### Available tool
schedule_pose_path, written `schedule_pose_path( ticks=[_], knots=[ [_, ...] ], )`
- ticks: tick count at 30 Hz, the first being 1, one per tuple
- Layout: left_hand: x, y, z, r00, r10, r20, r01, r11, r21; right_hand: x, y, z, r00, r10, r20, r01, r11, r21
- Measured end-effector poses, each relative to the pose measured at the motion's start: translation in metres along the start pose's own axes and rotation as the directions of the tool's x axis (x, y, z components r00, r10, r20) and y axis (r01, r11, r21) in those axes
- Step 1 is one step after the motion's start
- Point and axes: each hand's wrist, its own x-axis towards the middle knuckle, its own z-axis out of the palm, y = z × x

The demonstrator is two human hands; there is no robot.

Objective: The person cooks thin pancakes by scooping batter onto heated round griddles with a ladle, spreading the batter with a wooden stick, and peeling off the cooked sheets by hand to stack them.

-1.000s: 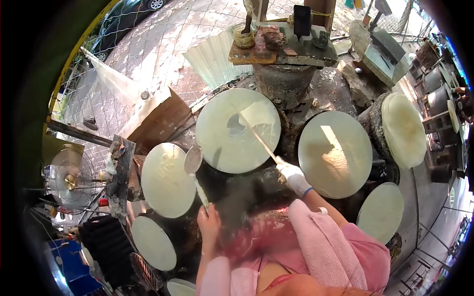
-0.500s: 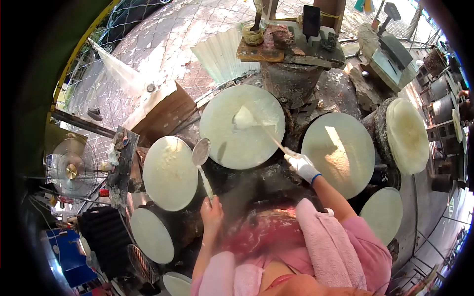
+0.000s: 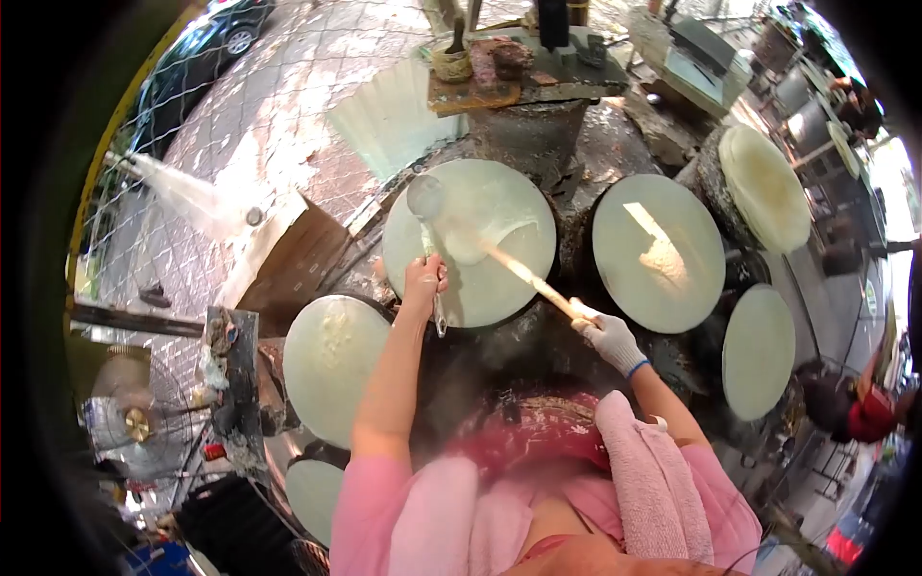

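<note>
Two hands (image 3: 424,281) (image 3: 605,336). One white glove (image 3: 617,348). One ladle (image 3: 425,198). One wooden stick (image 3: 530,276). Five large flat pale rounds (image 3: 514,192) near the wearer, plus one thick pale stack (image 3: 765,189). One fan (image 3: 139,424), one car (image 3: 187,91), one cardboard box (image 3: 298,257), one corrugated sheet (image 3: 386,117). Background pots at far right: too small to count.

worn on the head, looking forward and steeply down over pink sleeves (image 3: 370,499) at the bottom of the frame. set above, behind the near edge of the large middle disc (image 3: 480,302), and facing across its far edge. near enough to show the left hand (image 3: 424,280) and right hand (image 3: 609,340) whole; strongly bowed, black in the corners.
</note>
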Motion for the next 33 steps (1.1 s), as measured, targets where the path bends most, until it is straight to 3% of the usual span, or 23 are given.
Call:
schedule_pose_path(
  ticks=[1, 3, 4, 5, 6, 7, 8, 9, 12, 13, 14, 16, 18, 20, 21, 22, 24, 25, 26, 28, 30, 32, 33],
  knots=[
    [0.004, -0.008, -0.007, 1.0, -0.007, 0.026, 0.007, 1.0, -0.007, -0.009, 0.014, 0.011, 0.994, 0.083, -0.077, -0.071, 0.987, 0.147],
    [-0.007, -0.016, -0.003, 0.989, -0.09, 0.114, 0.093, 0.995, -0.021, -0.011, 0.051, 0.059, 0.882, -0.296, -0.368, 0.223, 0.948, -0.228],
    [-0.004, -0.033, -0.014, 0.973, -0.135, 0.189, 0.142, 0.989, -0.026, -0.01, 0.076, 0.084, 0.867, -0.482, -0.125, 0.329, 0.743, -0.582],
    [-0.019, -0.037, -0.009, 0.975, -0.156, 0.157, 0.164, 0.986, -0.041, -0.015, 0.072, 0.118, 0.85, -0.487, -0.199, 0.389, 0.836, -0.387],
    [-0.036, -0.038, -0.005, 0.979, -0.174, 0.104, 0.185, 0.978, -0.102, -0.019, 0.049, 0.144, 0.952, -0.226, -0.205, 0.247, 0.965, 0.086],
    [-0.052, -0.036, -0.001, 0.986, -0.157, 0.062, 0.164, 0.98, -0.117, -0.021, 0.024, 0.143, 0.988, -0.129, -0.084, 0.149, 0.939, 0.309],
    [-0.058, -0.044, -0.01, 0.974, -0.15, 0.17, 0.184, 0.961, -0.208, -0.024, -0.002, 0.143, 0.999, -0.028, 0.043, 0.002, 0.859, 0.512],
    [-0.07, -0.039, -0.003, 0.974, -0.216, 0.065, 0.225, 0.945, -0.237, -0.027, -0.028, 0.143, 0.984, 0.072, 0.165, -0.164, 0.742, 0.65],
    [-0.092, -0.031, -0.003, 0.952, -0.307, 0.015, 0.296, 0.904, -0.309, -0.039, -0.041, 0.111, 0.989, 0.128, -0.08, -0.062, 0.829, 0.556],
    [-0.084, -0.049, -0.009, 0.939, -0.323, 0.116, 0.343, 0.875, -0.342, -0.034, -0.036, 0.115, 0.987, 0.138, -0.089, -0.058, 0.801, 0.596],
    [-0.076, -0.063, -0.024, 0.929, -0.32, 0.187, 0.369, 0.848, -0.381, -0.038, -0.032, 0.123, 0.991, 0.064, -0.114, -0.003, 0.881, 0.474],
    [-0.096, -0.053, 0.0, 0.953, -0.295, 0.073, 0.301, 0.881, -0.366, -0.037, -0.034, 0.138, 0.973, 0.113, 0.203, -0.205, 0.83, 0.518],
    [-0.082, -0.079, -0.008, 0.933, -0.295, 0.204, 0.358, 0.716, -0.599, -0.041, -0.059, 0.137, 0.934, 0.1, 0.342, -0.283, 0.791, 0.542],
    [-0.12, -0.031, -0.006, 0.899, -0.306, 0.312, 0.407, 0.324, -0.854, -0.048, -0.1, 0.1, 0.928, 0.149, 0.341, -0.329, 0.758, 0.563],
    [-0.123, -0.053, -0.039, 0.774, 0.252, 0.58, 0.47, 0.386, -0.794, -0.037, -0.082, 0.095, 0.962, 0.037, 0.27, -0.2, 0.768, 0.608],
    [-0.14, -0.062, -0.054, 0.801, 0.251, 0.543, 0.57, -0.047, -0.82, -0.021, -0.061, 0.087, 0.978, -0.08, 0.193, -0.065, 0.76, 0.647],
    [-0.185, -0.067, -0.056, 0.789, 0.203, 0.581, 0.577, 0.084, -0.813, 0.006, -0.038, 0.059, 0.998, 0.005, 0.069, -0.043, 0.827, 0.56],
    [-0.202, -0.064, -0.042, 0.834, 0.308, 0.458, 0.288, 0.466, -0.837, 0.029, -0.012, 0.052, 0.998, 0.01, 0.066, -0.034, 0.932, 0.361],
    [-0.22, -0.056, -0.036, 0.882, 0.265, 0.389, 0.2, 0.537, -0.819, 0.047, 0.004, 0.055, 0.999, -0.005, 0.054, -0.002, 0.99, 0.141],
    [-0.267, -0.022, -0.009, 0.957, 0.139, 0.254, 0.177, 0.413, -0.893, 0.038, 0.003, 0.057, 0.953, -0.246, 0.175, 0.273, 0.951, -0.146],
    [-0.296, -0.034, 0.009, 0.952, 0.219, 0.216, 0.19, 0.134, -0.973, 0.02, -0.015, 0.045, 0.912, -0.245, 0.329, 0.325, 0.921, -0.216],
    [-0.336, -0.049, 0.028, 0.979, 0.166, 0.114, 0.105, 0.062, -0.992, 0.03, 0.0, 0.03, 0.902, -0.404, 0.153, 0.419, 0.904, -0.087],
    [-0.357, -0.054, 0.036, 0.988, 0.142, 0.054, 0.047, 0.051, -0.998, 0.035, 0.008, 0.028, 0.947, -0.284, 0.148, 0.293, 0.955, -0.04]
  ],
)
